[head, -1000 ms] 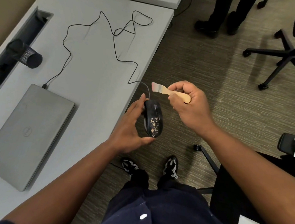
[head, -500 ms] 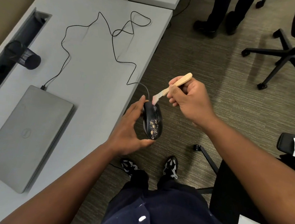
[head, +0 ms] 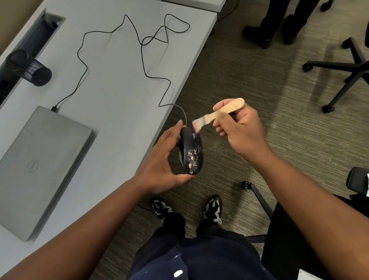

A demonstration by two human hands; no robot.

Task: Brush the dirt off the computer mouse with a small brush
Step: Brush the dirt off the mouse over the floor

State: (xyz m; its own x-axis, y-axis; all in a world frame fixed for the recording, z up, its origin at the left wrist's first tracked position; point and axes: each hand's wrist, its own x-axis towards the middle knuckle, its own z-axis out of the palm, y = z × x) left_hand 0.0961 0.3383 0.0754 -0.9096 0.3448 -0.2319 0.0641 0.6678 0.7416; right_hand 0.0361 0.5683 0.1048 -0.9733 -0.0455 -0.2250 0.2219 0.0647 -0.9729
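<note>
My left hand point(head: 162, 160) grips a black wired computer mouse point(head: 190, 152) just off the desk's right edge, above the carpet. Tan crumbs of dirt speckle the lower half of the mouse's top. My right hand point(head: 239, 129) pinches the wooden handle of a small brush point(head: 220, 113). Its pale bristles point down-left and sit at the mouse's upper end, blurred. The mouse's cable point(head: 142, 47) loops back across the desk to the laptop.
A closed grey laptop point(head: 31, 166) lies on the grey desk point(head: 116, 93), with a black mesh cup point(head: 29, 68) tipped over beside a cable slot. Office chairs stand at right point(head: 359, 63), and another person's legs point(head: 278, 20) are at the top.
My right hand swung the brush from level to tilted, bristles down onto the mouse's upper end. The brush now sits slightly lower along the mouse. My left hand kept hold of the mouse.
</note>
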